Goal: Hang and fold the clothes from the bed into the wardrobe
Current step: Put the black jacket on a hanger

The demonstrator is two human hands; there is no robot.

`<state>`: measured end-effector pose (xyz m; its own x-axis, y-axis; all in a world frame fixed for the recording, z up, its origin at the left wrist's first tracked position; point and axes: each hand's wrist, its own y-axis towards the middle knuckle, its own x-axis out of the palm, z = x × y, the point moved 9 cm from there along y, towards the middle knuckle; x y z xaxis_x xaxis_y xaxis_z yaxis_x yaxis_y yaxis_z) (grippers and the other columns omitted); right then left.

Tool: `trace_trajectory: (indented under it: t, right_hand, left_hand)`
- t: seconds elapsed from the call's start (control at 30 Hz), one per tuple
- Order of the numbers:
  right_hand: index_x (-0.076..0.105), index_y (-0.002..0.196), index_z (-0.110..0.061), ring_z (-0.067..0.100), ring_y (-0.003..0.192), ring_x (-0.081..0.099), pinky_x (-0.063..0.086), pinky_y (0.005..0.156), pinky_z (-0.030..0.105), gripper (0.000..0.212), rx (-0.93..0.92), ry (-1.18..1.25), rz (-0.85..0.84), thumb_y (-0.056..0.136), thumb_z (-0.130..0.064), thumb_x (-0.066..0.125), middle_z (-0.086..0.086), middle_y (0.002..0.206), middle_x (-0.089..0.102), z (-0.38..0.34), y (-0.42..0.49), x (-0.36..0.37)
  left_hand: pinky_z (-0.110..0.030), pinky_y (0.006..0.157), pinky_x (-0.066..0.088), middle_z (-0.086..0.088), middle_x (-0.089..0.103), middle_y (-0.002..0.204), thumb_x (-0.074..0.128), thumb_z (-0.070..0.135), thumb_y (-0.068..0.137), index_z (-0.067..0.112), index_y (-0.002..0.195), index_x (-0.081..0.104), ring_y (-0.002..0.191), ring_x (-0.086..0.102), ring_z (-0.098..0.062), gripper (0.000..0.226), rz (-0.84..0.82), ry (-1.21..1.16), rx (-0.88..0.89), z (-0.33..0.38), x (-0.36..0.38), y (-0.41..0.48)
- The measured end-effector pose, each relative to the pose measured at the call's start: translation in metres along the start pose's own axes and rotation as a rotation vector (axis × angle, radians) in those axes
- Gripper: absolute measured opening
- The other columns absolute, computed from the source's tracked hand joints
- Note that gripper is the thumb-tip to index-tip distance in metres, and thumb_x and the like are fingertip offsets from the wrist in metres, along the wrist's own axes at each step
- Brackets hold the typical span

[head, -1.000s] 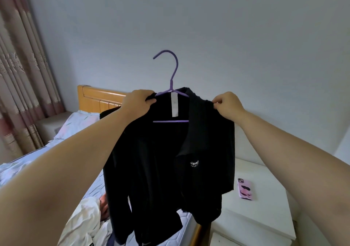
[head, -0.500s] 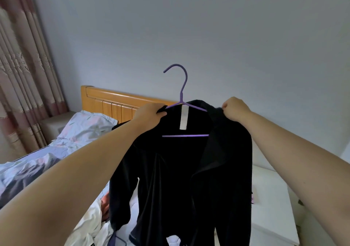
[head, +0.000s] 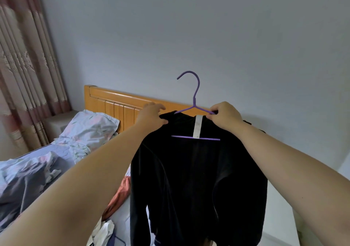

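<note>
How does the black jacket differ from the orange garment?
The black jacket hangs on the purple hanger, held up by the left hand and right hand; the orange garment lies crumpled on the bed. The jacket shows nearly whole; the orange garment is partly hidden behind it. Both are clothes.

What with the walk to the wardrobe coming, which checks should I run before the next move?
1. Drape of the black jacket on the purple wire hanger: ok.
2. Grip of the left hand on the jacket's shoulder: ok.
3. Pinch of the right hand on the hanger arm at the collar: ok.
4. Hanger's hook free and upright: ok.
5. Other shoulder seated on the hanger: cannot tell, the forearm covers it.
6. Sight of the wardrobe: not ok, out of view.
</note>
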<state>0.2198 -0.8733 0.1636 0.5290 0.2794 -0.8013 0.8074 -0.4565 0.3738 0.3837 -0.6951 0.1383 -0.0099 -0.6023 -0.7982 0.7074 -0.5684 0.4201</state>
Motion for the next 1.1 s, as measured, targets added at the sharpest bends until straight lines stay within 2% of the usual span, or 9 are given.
trace_trajectory:
  t: [0.13, 0.3, 0.43, 0.5, 0.73, 0.83, 0.9, 1.0, 1.1]
  right_hand:
    - [0.065, 0.077, -0.017, 0.012, 0.064, 0.051, 0.034, 0.060, 0.024, 0.016, 0.066, 0.016, 0.083, 0.090, -0.025, 0.061, -0.006, 0.064, 0.054, 0.027, -0.001, -0.007]
    - [0.063, 0.071, -0.015, 0.010, 0.058, 0.046, 0.029, 0.054, 0.022, 0.021, 0.092, 0.074, 0.117, 0.090, -0.023, 0.062, -0.005, 0.059, 0.049, 0.029, -0.008, -0.006]
    - [0.066, 0.077, -0.014, 0.011, 0.061, 0.048, 0.031, 0.054, 0.022, 0.016, 0.124, 0.123, 0.171, 0.091, -0.022, 0.062, -0.005, 0.062, 0.052, 0.033, -0.010, -0.012]
    - [0.062, 0.073, -0.018, 0.012, 0.061, 0.049, 0.032, 0.056, 0.023, 0.018, 0.127, 0.167, 0.192, 0.090, -0.021, 0.062, -0.006, 0.060, 0.051, 0.028, -0.009, -0.013]
    - [0.061, 0.068, -0.020, 0.015, 0.064, 0.053, 0.032, 0.052, 0.021, 0.022, 0.128, 0.171, 0.101, 0.090, -0.019, 0.062, -0.006, 0.067, 0.055, 0.023, -0.015, -0.008]
    - [0.070, 0.079, -0.014, 0.016, 0.083, 0.055, 0.037, 0.066, 0.022, 0.013, 0.122, 0.105, 0.062, 0.089, -0.019, 0.063, -0.003, 0.088, 0.058, 0.037, -0.016, -0.006]
    - [0.069, 0.076, -0.018, 0.016, 0.085, 0.057, 0.037, 0.074, 0.024, 0.012, 0.093, 0.109, 0.036, 0.087, -0.019, 0.066, -0.006, 0.084, 0.061, 0.039, -0.016, -0.003]
    - [0.065, 0.069, -0.028, 0.014, 0.083, 0.056, 0.040, 0.078, 0.029, 0.018, 0.052, 0.130, 0.012, 0.084, -0.019, 0.069, -0.014, 0.075, 0.059, 0.036, -0.014, 0.002]
    - [0.067, 0.075, -0.024, 0.017, 0.090, 0.057, 0.044, 0.086, 0.033, 0.012, 0.034, 0.167, -0.020, 0.082, -0.015, 0.072, -0.010, 0.081, 0.062, 0.030, -0.011, 0.001]
  left_hand:
    - [-0.034, 0.077, 0.052, 0.002, 0.062, 0.096, 0.066, 0.043, 0.084, 0.021, 0.098, 0.060, 0.085, 0.057, -0.017, 0.027, 0.017, -0.023, -0.165, -0.043, 0.001, -0.010]
    - [-0.029, 0.077, 0.048, 0.002, 0.058, 0.078, 0.051, 0.038, 0.097, 0.014, 0.090, 0.059, 0.075, 0.056, -0.014, 0.026, -0.243, -0.053, -0.127, -0.021, 0.037, -0.024]
    - [-0.031, 0.078, 0.049, -0.005, 0.062, 0.087, 0.045, 0.026, 0.101, 0.013, 0.086, 0.063, 0.079, 0.059, -0.017, 0.027, -0.020, -0.747, -0.316, -0.004, 0.008, -0.022]
    - [-0.033, 0.080, 0.049, -0.009, 0.061, 0.084, 0.045, 0.023, 0.101, 0.008, 0.087, 0.063, 0.079, 0.059, -0.019, 0.028, 0.074, -0.882, -0.305, 0.018, 0.005, -0.026]
    - [-0.046, 0.082, 0.056, -0.010, 0.062, 0.083, 0.047, 0.031, 0.100, 0.008, 0.091, 0.058, 0.083, 0.065, -0.031, 0.028, -0.366, -0.689, -0.502, 0.004, 0.077, -0.060]
    - [-0.041, 0.073, 0.056, -0.003, 0.060, 0.073, 0.045, 0.046, 0.096, 0.010, 0.077, 0.059, 0.075, 0.064, -0.025, 0.043, 0.007, -0.012, -0.157, -0.013, 0.022, -0.037]
    - [-0.039, 0.085, 0.052, 0.002, 0.062, 0.101, 0.051, 0.047, 0.092, 0.018, 0.096, 0.062, 0.095, 0.058, -0.020, 0.032, 0.168, 0.075, 0.068, 0.000, 0.000, -0.030]
    - [-0.038, 0.101, 0.043, 0.001, 0.053, 0.135, 0.054, 0.044, 0.093, 0.022, 0.132, 0.050, 0.121, 0.050, -0.021, 0.045, -0.257, 0.084, 0.206, 0.024, 0.028, -0.019]
    - [-0.037, 0.094, 0.048, -0.005, 0.066, 0.114, 0.048, 0.034, 0.098, 0.015, 0.118, 0.062, 0.104, 0.060, -0.024, 0.031, -0.376, 0.058, 0.158, 0.029, 0.040, -0.017]
